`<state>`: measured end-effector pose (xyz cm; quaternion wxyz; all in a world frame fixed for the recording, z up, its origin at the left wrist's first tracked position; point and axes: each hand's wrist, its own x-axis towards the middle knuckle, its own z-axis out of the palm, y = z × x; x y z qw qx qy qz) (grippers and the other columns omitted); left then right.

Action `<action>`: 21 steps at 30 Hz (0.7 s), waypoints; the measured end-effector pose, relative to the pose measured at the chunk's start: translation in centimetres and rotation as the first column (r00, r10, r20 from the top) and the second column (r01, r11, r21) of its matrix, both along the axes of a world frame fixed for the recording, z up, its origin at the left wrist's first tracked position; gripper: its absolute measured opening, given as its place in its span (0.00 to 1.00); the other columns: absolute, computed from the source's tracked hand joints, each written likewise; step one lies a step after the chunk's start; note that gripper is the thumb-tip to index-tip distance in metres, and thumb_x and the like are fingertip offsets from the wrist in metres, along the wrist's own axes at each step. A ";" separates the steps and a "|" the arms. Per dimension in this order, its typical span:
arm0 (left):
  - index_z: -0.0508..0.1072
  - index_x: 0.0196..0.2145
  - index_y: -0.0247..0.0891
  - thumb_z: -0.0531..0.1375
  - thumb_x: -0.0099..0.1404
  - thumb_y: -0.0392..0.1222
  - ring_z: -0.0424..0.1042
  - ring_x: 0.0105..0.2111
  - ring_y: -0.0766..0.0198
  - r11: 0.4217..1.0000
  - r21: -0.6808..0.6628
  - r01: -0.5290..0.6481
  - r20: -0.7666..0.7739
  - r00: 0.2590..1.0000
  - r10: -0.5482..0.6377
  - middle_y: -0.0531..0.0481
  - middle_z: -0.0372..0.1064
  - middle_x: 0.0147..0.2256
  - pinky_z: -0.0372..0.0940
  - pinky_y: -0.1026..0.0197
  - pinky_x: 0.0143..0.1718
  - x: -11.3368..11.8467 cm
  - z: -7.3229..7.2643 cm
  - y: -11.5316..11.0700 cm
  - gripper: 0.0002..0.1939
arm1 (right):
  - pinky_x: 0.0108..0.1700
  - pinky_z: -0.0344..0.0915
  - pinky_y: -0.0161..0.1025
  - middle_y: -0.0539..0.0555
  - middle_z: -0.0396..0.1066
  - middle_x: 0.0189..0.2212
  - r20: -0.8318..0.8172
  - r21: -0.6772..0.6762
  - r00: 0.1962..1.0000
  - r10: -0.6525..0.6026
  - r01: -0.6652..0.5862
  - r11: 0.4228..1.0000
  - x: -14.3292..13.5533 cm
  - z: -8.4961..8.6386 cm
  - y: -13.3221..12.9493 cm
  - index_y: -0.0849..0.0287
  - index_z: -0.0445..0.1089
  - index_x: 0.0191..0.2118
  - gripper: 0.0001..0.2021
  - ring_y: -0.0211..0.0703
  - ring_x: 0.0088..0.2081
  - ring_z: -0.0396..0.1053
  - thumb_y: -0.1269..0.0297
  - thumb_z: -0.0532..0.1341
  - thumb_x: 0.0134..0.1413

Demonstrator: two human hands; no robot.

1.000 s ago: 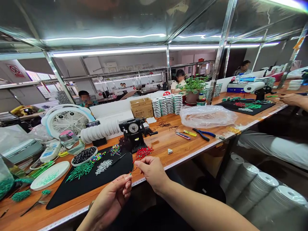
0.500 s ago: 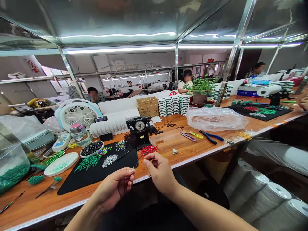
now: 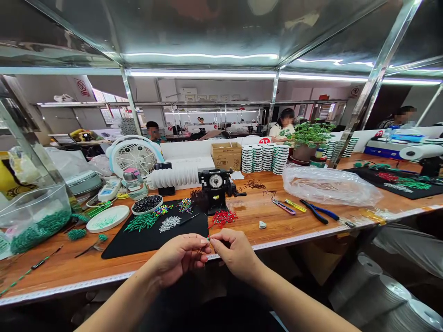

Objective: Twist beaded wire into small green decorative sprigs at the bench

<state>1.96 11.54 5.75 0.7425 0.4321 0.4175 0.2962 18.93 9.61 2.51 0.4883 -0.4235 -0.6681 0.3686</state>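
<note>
Just off the table's front edge, my left hand (image 3: 185, 256) pinches a thin cord with a tiny green and red bit (image 3: 208, 239) at the fingertips. My right hand (image 3: 235, 251) meets it there, thumb and forefinger closed at the same small piece; what exactly they grip is too small to make out. Behind the hands lies a pile of red knotted cords (image 3: 224, 217), below a black winding device (image 3: 216, 184) with a dial and crank. On the black mat (image 3: 148, 244) are green cord pieces (image 3: 140, 222), silvery small parts (image 3: 169, 224) and coloured beads (image 3: 185, 205).
Pliers (image 3: 314, 211), a cutter (image 3: 283, 207) and a plastic bag (image 3: 328, 184) lie to the right. White dish (image 3: 108, 218), fan (image 3: 134, 157) and bag of green cords (image 3: 41, 221) stand left. Spools (image 3: 266, 157), a box (image 3: 226, 157) and a plant (image 3: 306, 140) stand behind; co-workers sit beyond.
My hands have come together, their fingertips now meeting at the small piece, where before there was a gap. The view has shifted, so the bench things appear further right.
</note>
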 end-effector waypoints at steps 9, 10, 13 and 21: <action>0.73 0.22 0.37 0.63 0.54 0.40 0.61 0.23 0.62 0.881 0.466 -0.086 -0.253 0.941 0.225 0.51 0.66 0.20 0.53 0.64 0.27 1.0 -0.6 -1.1 0.07 | 0.24 0.58 0.33 0.49 0.64 0.17 -0.153 -0.236 0.988 -0.002 -0.034 0.971 -0.8 -0.3 0.6 0.64 0.74 0.24 0.14 0.37 0.22 0.61 0.58 0.60 0.51; 0.73 0.21 0.39 0.63 0.55 0.40 0.61 0.26 0.61 0.823 0.560 -0.099 -0.263 0.920 0.290 0.51 0.66 0.22 0.53 0.63 0.30 1.2 -0.8 -1.6 0.07 | 0.23 0.57 0.33 0.48 0.62 0.16 -0.183 -0.256 0.983 -0.022 -0.026 0.966 -1.0 -0.5 0.7 0.64 0.72 0.23 0.15 0.36 0.20 0.60 0.58 0.60 0.51; 0.73 0.24 0.42 0.59 0.58 0.38 0.60 0.30 0.58 0.549 0.835 -0.032 -0.280 0.834 0.475 0.49 0.66 0.26 0.52 0.62 0.37 1.6 -1.6 -2.6 0.07 | 0.22 0.56 0.33 0.46 0.57 0.14 -0.259 -0.279 0.964 -0.055 -0.020 0.960 -1.7 -1.2 0.8 0.64 0.70 0.22 0.16 0.33 0.18 0.55 0.57 0.61 0.51; 0.73 0.26 0.41 0.57 0.61 0.42 0.66 0.29 0.57 0.603 0.797 0.022 -0.358 0.822 0.442 0.49 0.70 0.25 0.57 0.62 0.32 0.3 -0.7 -1.7 0.09 | 0.35 0.61 0.39 0.56 0.66 0.28 0.253 0.330 0.950 -0.185 0.096 0.939 -0.8 -1.1 -0.3 0.62 0.71 0.32 0.10 0.43 0.31 0.63 0.69 0.52 0.58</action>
